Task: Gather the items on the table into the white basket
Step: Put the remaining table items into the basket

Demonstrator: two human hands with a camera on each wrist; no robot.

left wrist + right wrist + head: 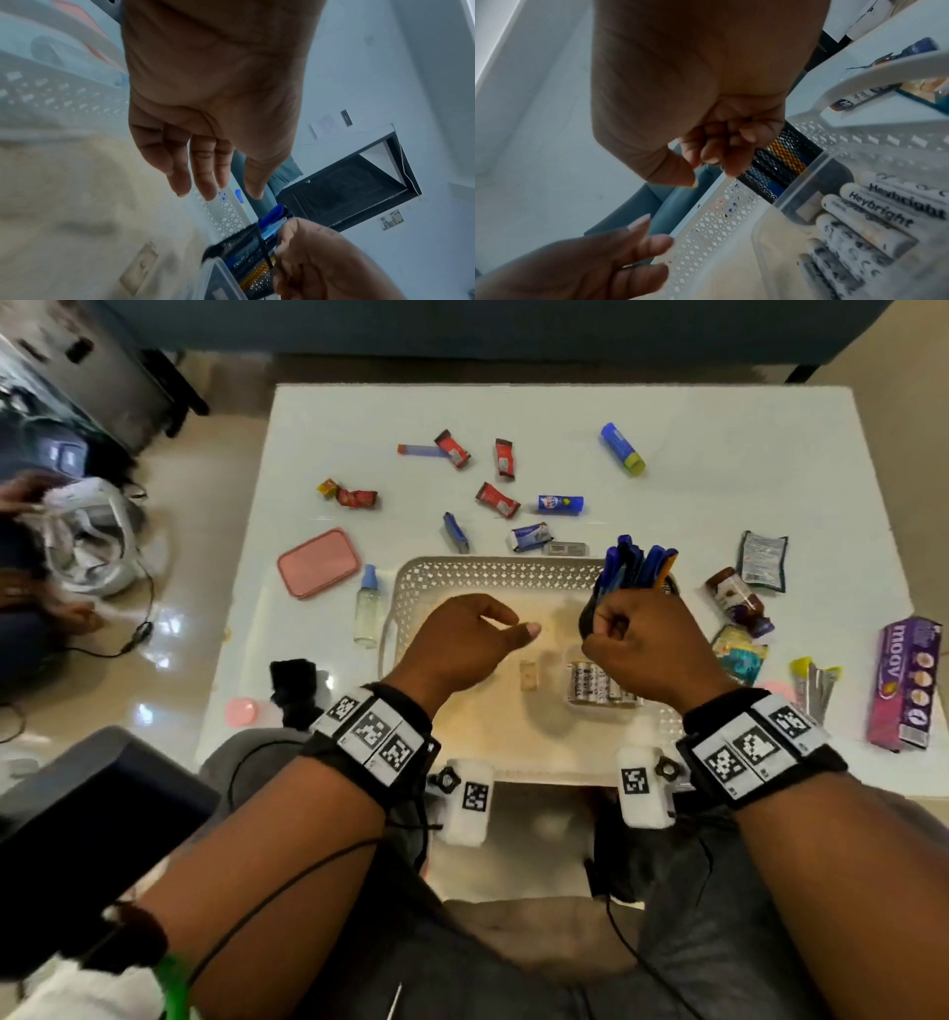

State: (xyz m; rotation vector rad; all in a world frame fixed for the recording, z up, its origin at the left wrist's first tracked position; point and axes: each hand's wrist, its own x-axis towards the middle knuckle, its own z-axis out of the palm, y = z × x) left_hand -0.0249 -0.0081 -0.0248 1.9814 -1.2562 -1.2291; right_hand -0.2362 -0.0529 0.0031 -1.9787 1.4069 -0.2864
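Right hand [644,644] gripping mesh pen holder [595,603] (by basket [493,572] far rim), left hand [462,639] loose, empty.

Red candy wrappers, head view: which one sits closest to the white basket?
The red wrapper beside the small blue can. It lies nearest the white basket; the two red wrappers further back and the left one are farther off.

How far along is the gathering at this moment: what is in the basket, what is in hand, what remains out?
Early. Inside the white basket lie a clear box of markers and a small tan piece. The right hand grips a black mesh pen holder over the basket's far right corner; the left hand hovers open. Sweets, the pink case, bottle and toothpaste box remain on the table.
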